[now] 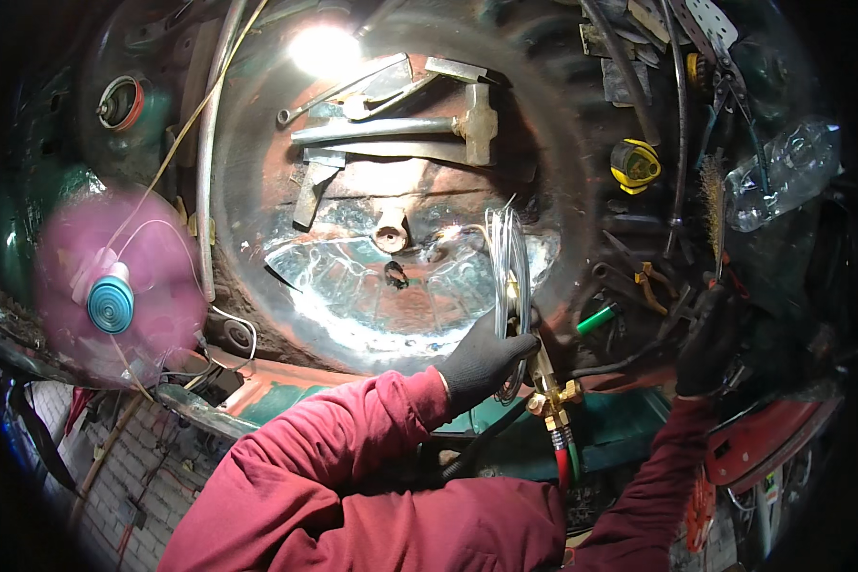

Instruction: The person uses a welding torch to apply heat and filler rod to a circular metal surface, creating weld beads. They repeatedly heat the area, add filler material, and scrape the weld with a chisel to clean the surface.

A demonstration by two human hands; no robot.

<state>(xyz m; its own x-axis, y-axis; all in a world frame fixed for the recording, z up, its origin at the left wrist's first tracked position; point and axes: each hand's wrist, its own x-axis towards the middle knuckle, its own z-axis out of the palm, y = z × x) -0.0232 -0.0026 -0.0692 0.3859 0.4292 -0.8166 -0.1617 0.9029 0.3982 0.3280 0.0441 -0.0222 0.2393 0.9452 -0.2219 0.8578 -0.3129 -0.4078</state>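
Observation:
My left hand point(486, 362), in a black glove, is closed round a looped bundle of thin silvery wire point(511, 257) and the handle of a brass gas torch point(551, 396). Valve knobs and a red hose point(562, 467) beside a green one show below that hand. Over at the right, my black-gloved right hand point(705, 343) lies in shadow, its fingers closed at the handle end of a wire brush point(713, 205). Pliers point(651, 288) with orange-yellow grips and a green cylinder point(597, 319) lie left of it.
A hammer point(477, 124) and several metal tools lie in the round recess under a bright lamp point(324, 52). A blurred pink fan point(114, 300) stands at left. At right are a yellow tape measure point(635, 166), tin snips point(729, 91) and a clear plastic bottle point(786, 172).

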